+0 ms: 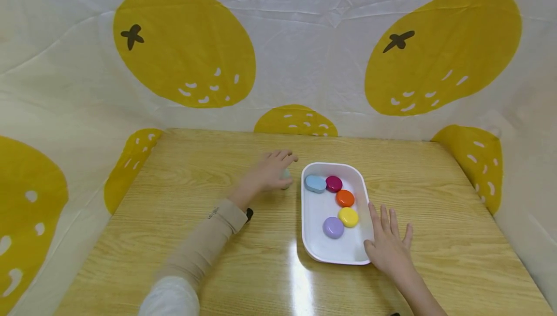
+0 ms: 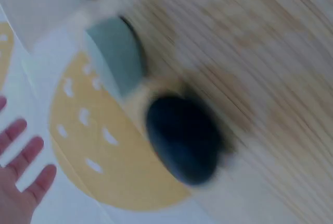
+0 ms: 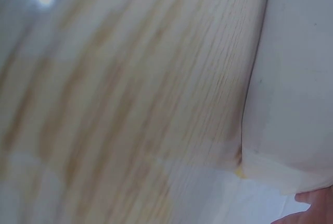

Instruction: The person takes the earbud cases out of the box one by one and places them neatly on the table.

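My left hand [image 1: 270,171] reaches over the table left of a white tray [image 1: 311,250], its fingers spread. Close by the palm is a pale green piece [image 1: 285,179], partly covered by the hand in the head view. Seen from the left wrist, that green piece [image 2: 117,54] has a flat side and stands near a dark blue-black oval piece [image 2: 184,138]. My right hand [image 1: 389,248] rests with straight fingers against the tray's right rim. Inside the tray lie smooth rounded pieces: light blue [image 1: 315,184], magenta [image 1: 334,184], orange [image 1: 345,198], yellow [image 1: 348,217] and lilac [image 1: 333,227].
The wooden table [image 1: 196,161] stretches around the tray. A white cloth [image 1: 304,64] with large yellow fruit prints hangs behind it and along both sides. Light glares off the tabletop just before the tray.
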Available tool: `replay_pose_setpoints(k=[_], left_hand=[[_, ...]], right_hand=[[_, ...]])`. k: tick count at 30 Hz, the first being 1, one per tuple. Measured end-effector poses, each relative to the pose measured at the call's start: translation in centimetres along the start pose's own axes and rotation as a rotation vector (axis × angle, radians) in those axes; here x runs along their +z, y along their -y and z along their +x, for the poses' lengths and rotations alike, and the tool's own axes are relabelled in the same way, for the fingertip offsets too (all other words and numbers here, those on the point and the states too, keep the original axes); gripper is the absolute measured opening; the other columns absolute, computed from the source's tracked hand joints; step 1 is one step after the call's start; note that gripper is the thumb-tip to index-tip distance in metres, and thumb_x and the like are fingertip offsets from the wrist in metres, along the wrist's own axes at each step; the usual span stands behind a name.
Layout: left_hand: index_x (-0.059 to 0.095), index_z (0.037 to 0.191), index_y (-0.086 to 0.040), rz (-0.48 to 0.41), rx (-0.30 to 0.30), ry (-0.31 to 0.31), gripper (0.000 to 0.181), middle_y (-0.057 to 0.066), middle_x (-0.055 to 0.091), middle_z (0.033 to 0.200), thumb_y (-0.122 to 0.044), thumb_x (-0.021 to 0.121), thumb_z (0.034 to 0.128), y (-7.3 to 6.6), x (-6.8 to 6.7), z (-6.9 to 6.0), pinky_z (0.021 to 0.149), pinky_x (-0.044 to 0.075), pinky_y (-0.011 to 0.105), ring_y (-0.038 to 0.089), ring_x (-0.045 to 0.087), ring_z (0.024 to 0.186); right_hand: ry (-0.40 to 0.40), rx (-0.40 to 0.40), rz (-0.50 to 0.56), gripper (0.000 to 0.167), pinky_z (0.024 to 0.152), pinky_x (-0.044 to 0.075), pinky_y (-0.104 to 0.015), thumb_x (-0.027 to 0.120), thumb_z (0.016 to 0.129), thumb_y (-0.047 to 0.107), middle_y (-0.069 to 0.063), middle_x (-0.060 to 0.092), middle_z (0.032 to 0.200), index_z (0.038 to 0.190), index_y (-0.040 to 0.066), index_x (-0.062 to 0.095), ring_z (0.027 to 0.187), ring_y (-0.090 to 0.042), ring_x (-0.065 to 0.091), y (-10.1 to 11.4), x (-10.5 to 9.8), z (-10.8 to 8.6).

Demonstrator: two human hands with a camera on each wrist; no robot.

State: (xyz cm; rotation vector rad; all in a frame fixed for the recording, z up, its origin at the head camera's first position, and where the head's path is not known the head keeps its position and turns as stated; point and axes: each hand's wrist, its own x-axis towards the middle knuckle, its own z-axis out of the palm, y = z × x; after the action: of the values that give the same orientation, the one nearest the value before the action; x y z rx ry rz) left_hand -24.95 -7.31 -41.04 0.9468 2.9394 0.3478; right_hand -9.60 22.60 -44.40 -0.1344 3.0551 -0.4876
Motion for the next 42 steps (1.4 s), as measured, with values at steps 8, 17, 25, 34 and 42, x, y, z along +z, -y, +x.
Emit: replay_pose_setpoints(k=[8, 17, 25, 34, 42], left_hand=[[0.042, 0.131, -0.017, 0.144, -0.052, -0.134, 0.053, 0.006, 0.045, 0.123, -0.042, 0.05, 0.0839, -6.2, 2.7, 2.4, 0.091, 0.038, 0.04, 0.023, 0.044, 0.109], [0.049, 0.114, -0.018, 0.291, -0.148, -0.237, 0.04, 0.003, 0.048, 0.108, -0.04, 0.053, 0.0808, -9.5, 6.4, 4.3, 0.087, 0.038, 0.033, 0.02, 0.045, 0.103], [0.043, 0.125, -0.02, 0.428, -0.3, -0.072, 0.05, 0.007, 0.042, 0.122, -0.05, 0.043, 0.0853, -10.7, 7.9, 5.0, 0.097, 0.026, 0.035, 0.023, 0.036, 0.115], [0.041, 0.131, -0.02, 0.544, -0.311, 0.066, 0.053, 0.009, 0.043, 0.13, -0.052, 0.036, 0.0892, -11.2, 8.0, 5.2, 0.1, 0.024, 0.038, 0.025, 0.035, 0.119], [0.042, 0.13, -0.025, 0.543, -0.276, 0.098, 0.05, 0.006, 0.04, 0.132, -0.053, 0.038, 0.0885, -11.4, 8.2, 5.2, 0.099, 0.024, 0.043, 0.028, 0.036, 0.12]], right_hand=[[0.002, -0.001, -0.002, 0.081, 0.095, -0.012, -0.067, 0.05, 0.079, 0.016, -0.031, 0.01, 0.145, 0.147, 0.011, 0.008, 0.135, -0.045, 0.001, -0.1, 0.1, 0.1], [0.012, 0.002, -0.002, 0.081, 0.095, -0.011, -0.068, 0.05, 0.078, 0.015, -0.03, 0.01, 0.145, 0.147, 0.012, 0.008, 0.135, -0.044, 0.002, 0.0, -0.1, 0.1], [0.014, 0.002, -0.002, 0.081, 0.095, -0.011, -0.068, 0.05, 0.078, 0.015, -0.031, 0.011, 0.145, 0.147, 0.012, 0.008, 0.134, -0.045, 0.002, 0.0, -0.1, 0.1], [0.011, 0.005, 0.0, 0.081, 0.095, -0.011, -0.068, 0.05, 0.078, 0.015, -0.031, 0.01, 0.146, 0.147, 0.012, 0.007, 0.134, -0.045, 0.002, 0.0, 0.0, 0.1], [0.016, 0.006, 0.002, 0.082, 0.095, -0.012, -0.067, 0.05, 0.079, 0.016, -0.03, 0.009, 0.146, 0.147, 0.012, 0.007, 0.135, -0.045, 0.001, 0.0, 0.0, 0.1]])
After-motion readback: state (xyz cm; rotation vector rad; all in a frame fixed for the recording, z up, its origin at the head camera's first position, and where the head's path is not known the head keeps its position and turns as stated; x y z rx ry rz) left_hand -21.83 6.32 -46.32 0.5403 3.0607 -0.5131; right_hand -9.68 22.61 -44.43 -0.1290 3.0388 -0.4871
